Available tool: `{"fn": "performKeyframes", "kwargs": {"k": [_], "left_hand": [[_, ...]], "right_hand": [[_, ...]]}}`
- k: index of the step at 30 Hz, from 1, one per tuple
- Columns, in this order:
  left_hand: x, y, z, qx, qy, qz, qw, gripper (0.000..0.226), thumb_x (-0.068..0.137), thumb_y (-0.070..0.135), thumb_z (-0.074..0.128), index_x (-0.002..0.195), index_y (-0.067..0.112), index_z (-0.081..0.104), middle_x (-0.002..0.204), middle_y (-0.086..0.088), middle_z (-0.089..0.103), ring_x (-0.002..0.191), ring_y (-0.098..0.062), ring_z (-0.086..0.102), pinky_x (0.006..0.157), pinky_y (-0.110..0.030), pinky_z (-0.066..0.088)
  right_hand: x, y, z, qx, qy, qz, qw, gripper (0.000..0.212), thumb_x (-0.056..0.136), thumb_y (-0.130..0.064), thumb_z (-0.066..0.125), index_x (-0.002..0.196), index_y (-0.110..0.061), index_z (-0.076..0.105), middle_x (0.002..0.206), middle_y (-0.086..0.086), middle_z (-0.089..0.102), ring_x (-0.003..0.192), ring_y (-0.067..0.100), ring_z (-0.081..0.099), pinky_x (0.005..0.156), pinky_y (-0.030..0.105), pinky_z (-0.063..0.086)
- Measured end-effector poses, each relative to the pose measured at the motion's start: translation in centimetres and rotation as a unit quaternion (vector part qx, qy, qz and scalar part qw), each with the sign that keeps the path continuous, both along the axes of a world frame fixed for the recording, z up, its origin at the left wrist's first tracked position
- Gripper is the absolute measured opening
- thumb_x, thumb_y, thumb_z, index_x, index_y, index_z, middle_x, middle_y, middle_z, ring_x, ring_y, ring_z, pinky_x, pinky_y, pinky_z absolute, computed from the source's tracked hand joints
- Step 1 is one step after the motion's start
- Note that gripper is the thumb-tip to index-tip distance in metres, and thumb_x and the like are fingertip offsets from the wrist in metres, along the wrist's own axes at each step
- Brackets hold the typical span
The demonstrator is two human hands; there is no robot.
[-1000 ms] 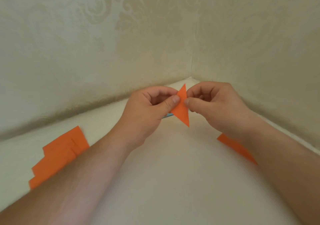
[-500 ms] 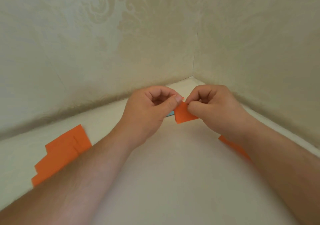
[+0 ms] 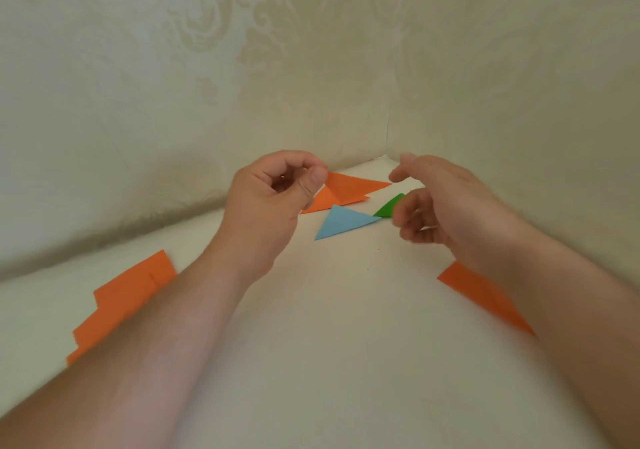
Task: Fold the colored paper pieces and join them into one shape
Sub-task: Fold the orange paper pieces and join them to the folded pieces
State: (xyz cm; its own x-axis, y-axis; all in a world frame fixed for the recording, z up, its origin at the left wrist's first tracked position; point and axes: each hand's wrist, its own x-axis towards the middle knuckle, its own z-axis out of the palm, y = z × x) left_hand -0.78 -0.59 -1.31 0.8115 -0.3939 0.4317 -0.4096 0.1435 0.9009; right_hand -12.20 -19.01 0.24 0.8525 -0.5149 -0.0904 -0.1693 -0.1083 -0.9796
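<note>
Now, at frame centre, I keep my left hand [image 3: 277,202] pinching the folded orange paper triangle [image 3: 349,189] above the worktop [image 3: 329,327] while my right hand [image 3: 436,206], loosely spread and holding nothing, hovers by the blue triangle [image 3: 343,223], probably to join it.

**No words to read**

There are no words, numbers, labels or signs to read here. The orange papers [image 3: 349,190], the blue paper [image 3: 341,222] and the green paper [image 3: 388,207] are plain, with nothing written on them. The wall [image 3: 242,50] has a pale swirly pattern, but it has no letters in it. The table [image 3: 329,327] has no writing on it.
</note>
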Motion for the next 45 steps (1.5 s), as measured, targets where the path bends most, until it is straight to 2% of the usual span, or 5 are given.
{"fn": "performKeyframes", "kwargs": {"k": [6,11,19,28,45], "left_hand": [[-0.4,0.2,-0.4,0.05,-0.042,-0.075,0.995,0.02,0.088,0.0,0.075,0.092,0.019,0.076,0.087,0.005,0.08,0.085,-0.014,0.077,0.085,-0.03,0.059],[-1.2,0.2,-0.4,0.098,0.028,-0.116,0.988,0.02,0.09,0.004,0.075,0.106,0.016,0.072,0.088,-0.001,0.079,0.076,-0.013,0.073,0.075,-0.025,0.059],[-1.2,-0.3,-1.2,0.185,0.021,-0.096,0.978,0.017,0.092,0.015,0.076,0.098,0.03,0.079,0.081,-0.004,0.076,0.071,-0.011,0.066,0.066,-0.023,0.05],[-1.7,-0.9,-1.3,0.152,0.018,-0.095,0.984,0.021,0.095,0.019,0.072,0.087,0.038,0.078,0.072,0.001,0.069,0.067,-0.015,0.063,0.06,-0.022,0.045],[-1.2,-0.8,-2.0,0.198,-0.068,-0.06,0.976,0.017,0.091,0.015,0.071,0.08,0.027,0.072,0.061,0.014,0.059,0.055,-0.007,0.047,0.055,-0.019,0.037]], "right_hand": [[-0.2,0.3,0.4,0.189,-0.044,0.074,0.978,0.018,0.099,-0.03,0.064,0.111,-0.017,0.064,0.083,0.009,0.072,0.062,0.02,0.058,0.064,0.032,0.052],[0.0,-0.2,-0.5,0.012,-0.108,0.022,0.994,0.022,0.09,0.002,0.071,0.104,-0.014,0.068,0.071,-0.001,0.069,0.06,0.015,0.062,0.067,0.033,0.054],[0.2,0.1,-2.0,-0.256,-0.069,0.03,0.964,0.011,0.089,-0.02,0.076,0.089,-0.031,0.075,0.076,-0.01,0.073,0.061,0.002,0.06,0.057,0.02,0.049],[0.3,0.3,-2.2,-0.262,-0.109,0.067,0.956,0.013,0.09,-0.022,0.075,0.079,-0.026,0.077,0.071,0.001,0.071,0.062,0.021,0.058,0.056,0.034,0.045],[0.3,1.2,-2.6,-0.263,-0.107,0.09,0.955,0.015,0.092,-0.02,0.07,0.077,-0.023,0.073,0.07,-0.012,0.065,0.057,0.006,0.05,0.052,0.016,0.04]]}}
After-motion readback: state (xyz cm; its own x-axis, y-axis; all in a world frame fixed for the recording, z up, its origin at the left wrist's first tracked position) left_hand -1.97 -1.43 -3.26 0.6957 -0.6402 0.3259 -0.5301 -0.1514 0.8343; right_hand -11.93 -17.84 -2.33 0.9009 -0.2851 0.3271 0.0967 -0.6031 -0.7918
